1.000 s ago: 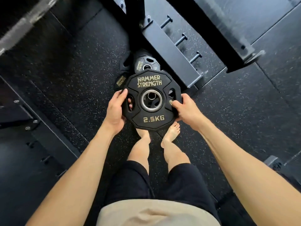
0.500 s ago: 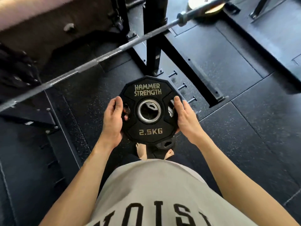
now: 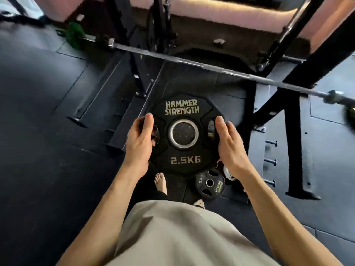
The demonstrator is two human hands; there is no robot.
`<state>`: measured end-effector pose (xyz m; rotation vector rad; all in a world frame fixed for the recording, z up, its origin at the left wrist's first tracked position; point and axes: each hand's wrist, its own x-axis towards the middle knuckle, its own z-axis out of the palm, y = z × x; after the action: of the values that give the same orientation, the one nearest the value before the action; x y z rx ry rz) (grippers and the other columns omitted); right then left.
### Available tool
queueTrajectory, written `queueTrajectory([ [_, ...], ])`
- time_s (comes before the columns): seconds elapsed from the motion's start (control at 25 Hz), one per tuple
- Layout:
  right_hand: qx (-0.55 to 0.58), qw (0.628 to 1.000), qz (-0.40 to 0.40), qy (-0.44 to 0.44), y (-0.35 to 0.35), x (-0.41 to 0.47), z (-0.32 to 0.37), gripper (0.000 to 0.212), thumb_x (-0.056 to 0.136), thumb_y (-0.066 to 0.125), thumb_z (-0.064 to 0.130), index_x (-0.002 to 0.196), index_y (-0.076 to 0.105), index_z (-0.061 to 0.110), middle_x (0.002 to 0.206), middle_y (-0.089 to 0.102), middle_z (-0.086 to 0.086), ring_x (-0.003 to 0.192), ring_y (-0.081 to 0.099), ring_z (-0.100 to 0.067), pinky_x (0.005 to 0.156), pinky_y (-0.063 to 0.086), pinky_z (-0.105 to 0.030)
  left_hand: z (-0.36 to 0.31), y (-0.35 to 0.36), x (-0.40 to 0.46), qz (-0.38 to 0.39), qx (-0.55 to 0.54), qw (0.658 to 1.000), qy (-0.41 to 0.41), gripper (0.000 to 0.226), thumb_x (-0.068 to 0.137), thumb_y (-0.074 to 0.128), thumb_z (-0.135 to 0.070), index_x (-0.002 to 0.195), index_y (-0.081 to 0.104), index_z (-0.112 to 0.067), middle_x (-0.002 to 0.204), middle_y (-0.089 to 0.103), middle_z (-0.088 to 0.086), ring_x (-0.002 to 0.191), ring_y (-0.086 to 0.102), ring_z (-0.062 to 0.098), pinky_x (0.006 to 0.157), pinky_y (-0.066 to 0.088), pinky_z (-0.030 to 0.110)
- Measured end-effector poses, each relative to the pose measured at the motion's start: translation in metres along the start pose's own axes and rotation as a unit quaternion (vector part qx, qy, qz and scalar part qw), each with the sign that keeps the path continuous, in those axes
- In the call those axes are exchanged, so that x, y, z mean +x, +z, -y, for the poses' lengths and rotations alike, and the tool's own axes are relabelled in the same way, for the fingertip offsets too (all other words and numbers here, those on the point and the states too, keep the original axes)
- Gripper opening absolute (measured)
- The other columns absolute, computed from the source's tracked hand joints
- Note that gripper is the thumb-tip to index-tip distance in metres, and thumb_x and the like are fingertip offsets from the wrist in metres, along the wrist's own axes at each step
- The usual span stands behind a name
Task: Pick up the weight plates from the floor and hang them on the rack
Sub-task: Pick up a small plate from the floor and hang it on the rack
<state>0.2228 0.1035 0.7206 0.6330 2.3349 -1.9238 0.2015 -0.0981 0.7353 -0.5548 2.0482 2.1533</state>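
A black 2.5 kg weight plate (image 3: 183,116) marked HAMMER STRENGTH is held flat in front of my chest, face up. My left hand (image 3: 139,144) grips its left edge, fingers curled through the left grip hole. My right hand (image 3: 229,148) grips the right edge, thumb on top beside the right hole. Below, a second black plate (image 3: 210,184) lies on the floor by my feet, and part of another plate (image 3: 228,172) shows under my right wrist. The black rack's frame (image 3: 292,120) stands ahead, with short storage pegs (image 3: 270,162) on its right base.
A barbell (image 3: 192,63) crosses the view ahead of the plate, with a green plate (image 3: 75,36) on its left end. Black rack base beams (image 3: 126,120) run across the dark rubber floor (image 3: 48,150). My bare feet stand beside the floor plates.
I have straightened up and turned; the rack and barbell now fill the view ahead. The plate stays in both hands, lifted higher above the floor plates.
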Motion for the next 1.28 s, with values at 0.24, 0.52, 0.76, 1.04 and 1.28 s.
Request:
queueTrajectory([
  [0.24, -0.035, 0.979, 0.184, -0.076, 0.117, -0.041, 0.044, 0.053, 0.099, 0.041, 0.055, 0.098, 0.055, 0.003, 0.086, 0.054, -0.004, 0.079, 0.051, -0.014, 0.072, 0.046, -0.033, -0.009, -0.131, -0.057, -0.187, -0.058, 0.98, 0.028, 0.028, 0.099, 0.05, -0.043, 0.087, 0.059, -0.019, 0.064, 0.05, -0.01, 0.053, 0.043, 0.003, 0.05, 0.038, 0.019],
  [0.52, -0.06, 0.945, 0.293, -0.134, 0.308, -0.12, 0.083, 0.041, 0.1, 0.042, 0.05, 0.07, 0.044, 0.023, 0.066, 0.043, 0.013, 0.057, 0.042, 0.002, 0.063, 0.035, -0.023, -0.015, -0.325, -0.096, -0.325, -0.092, 0.939, 0.063, 0.028, 0.1, 0.05, -0.041, 0.09, 0.057, -0.016, 0.065, 0.046, -0.009, 0.052, 0.041, 0.003, 0.047, 0.038, 0.017],
  [0.76, -0.065, 0.929, 0.336, -0.139, 0.45, -0.168, 0.106, 0.042, 0.1, 0.041, 0.051, 0.073, 0.048, 0.021, 0.069, 0.048, 0.009, 0.062, 0.045, -0.006, 0.064, 0.035, -0.028, -0.029, -0.468, -0.097, -0.357, -0.092, 0.926, 0.077, 0.027, 0.099, 0.051, -0.04, 0.092, 0.057, -0.015, 0.061, 0.049, -0.015, 0.052, 0.044, 0.001, 0.048, 0.039, 0.016],
  [1.04, -0.077, 0.922, 0.347, -0.153, 0.597, -0.14, 0.146, 0.043, 0.1, 0.041, 0.052, 0.076, 0.051, 0.018, 0.073, 0.052, 0.006, 0.063, 0.048, -0.004, 0.063, 0.038, -0.023, -0.052, -0.586, -0.023, -0.367, -0.094, 0.922, 0.076, 0.03, 0.09, 0.059, -0.045, 0.101, 0.06, -0.017, 0.064, 0.056, -0.016, 0.052, 0.047, -0.001, 0.053, 0.043, 0.017],
  [1.28, -0.046, 0.916, 0.365, -0.158, 0.731, -0.081, 0.204, 0.041, 0.099, 0.043, 0.051, 0.074, 0.052, 0.021, 0.072, 0.054, 0.007, 0.062, 0.049, -0.002, 0.06, 0.039, -0.019, -0.102, -0.678, 0.083, -0.379, -0.087, 0.916, 0.097, 0.034, 0.085, 0.059, -0.047, 0.101, 0.059, -0.017, 0.068, 0.055, -0.012, 0.053, 0.046, 0.001, 0.055, 0.043, 0.02],
])
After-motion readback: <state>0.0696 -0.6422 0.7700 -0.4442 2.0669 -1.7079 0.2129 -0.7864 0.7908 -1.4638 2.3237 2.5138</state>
